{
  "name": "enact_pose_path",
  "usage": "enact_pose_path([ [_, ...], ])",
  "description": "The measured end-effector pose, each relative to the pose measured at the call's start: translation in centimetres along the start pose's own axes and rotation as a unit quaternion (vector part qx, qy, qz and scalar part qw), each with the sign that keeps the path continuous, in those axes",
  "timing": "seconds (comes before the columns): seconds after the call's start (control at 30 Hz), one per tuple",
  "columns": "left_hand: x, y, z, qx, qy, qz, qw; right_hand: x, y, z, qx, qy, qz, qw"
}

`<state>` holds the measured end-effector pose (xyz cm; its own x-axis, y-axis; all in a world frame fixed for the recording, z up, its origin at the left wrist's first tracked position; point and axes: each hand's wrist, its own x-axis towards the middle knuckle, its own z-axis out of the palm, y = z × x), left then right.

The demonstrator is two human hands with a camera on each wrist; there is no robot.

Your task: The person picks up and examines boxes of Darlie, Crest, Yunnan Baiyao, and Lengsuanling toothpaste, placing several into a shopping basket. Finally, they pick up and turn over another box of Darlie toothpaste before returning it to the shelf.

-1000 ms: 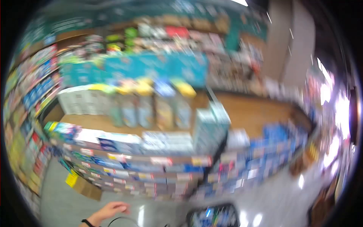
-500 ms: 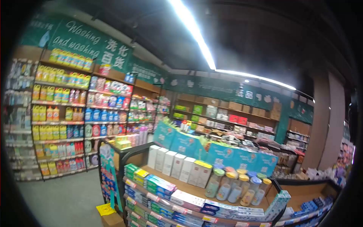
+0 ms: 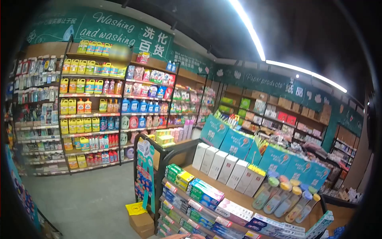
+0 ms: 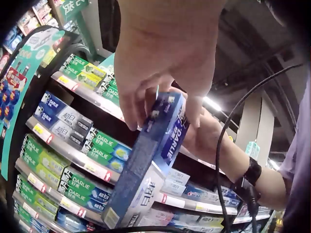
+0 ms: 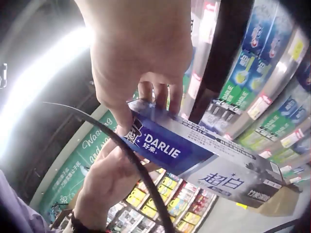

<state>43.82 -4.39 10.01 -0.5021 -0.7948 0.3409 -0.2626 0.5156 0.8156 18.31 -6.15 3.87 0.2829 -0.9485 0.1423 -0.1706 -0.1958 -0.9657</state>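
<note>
A blue and white DARLIE toothpaste box (image 4: 141,167) hangs tilted from my left hand (image 4: 167,53) in the left wrist view, thumb on one side and fingers on the other. My right hand (image 4: 206,133) is behind the same end of the box. In the right wrist view, my right hand (image 5: 141,53) grips the box (image 5: 204,158) near its left end, and my left hand (image 5: 109,177) meets it from below, its fingertips partly hidden. Only slivers of skin show at the bottom edge of the head view.
Toothpaste boxes (image 3: 205,193) line the tiered shelf in front, with capped bottles (image 3: 280,201) and white cartons (image 3: 217,164) on top. A cardboard box (image 3: 141,225) with a yellow sheet stands on the floor (image 3: 91,199). Detergent shelves (image 3: 89,105) line the back wall. A black cable (image 4: 221,160) crosses both wrist views.
The head view has swung left and up from the blurred shelf, bringing the detergent wall into view. The hand seen at the lower left a second ago is gone from there; skin now shows at the bottom edge.
</note>
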Motion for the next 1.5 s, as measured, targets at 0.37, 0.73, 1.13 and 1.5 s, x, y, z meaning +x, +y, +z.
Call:
enact_pose_path([
  [0.37,5.6,-2.2,-7.4,-0.22,0.288,-0.114,0.925,10.9,-8.8,-3.4,-0.065,-0.048,-0.155,0.985],
  [0.73,9.2,-2.2,-10.9,-0.49,0.332,-0.232,0.772,10.2,-6.8,-3.6,0.222,0.0,0.002,0.975],
  [1.13,6.3,-7.5,-14.9,-0.377,0.064,-0.285,0.879,3.9,-6.9,4.6,0.294,0.188,0.069,0.934],
  [1.5,3.3,-8.6,-14.3,-0.443,-0.136,-0.274,0.843,-4.0,-9.4,13.3,0.24,0.394,0.048,0.886],
])
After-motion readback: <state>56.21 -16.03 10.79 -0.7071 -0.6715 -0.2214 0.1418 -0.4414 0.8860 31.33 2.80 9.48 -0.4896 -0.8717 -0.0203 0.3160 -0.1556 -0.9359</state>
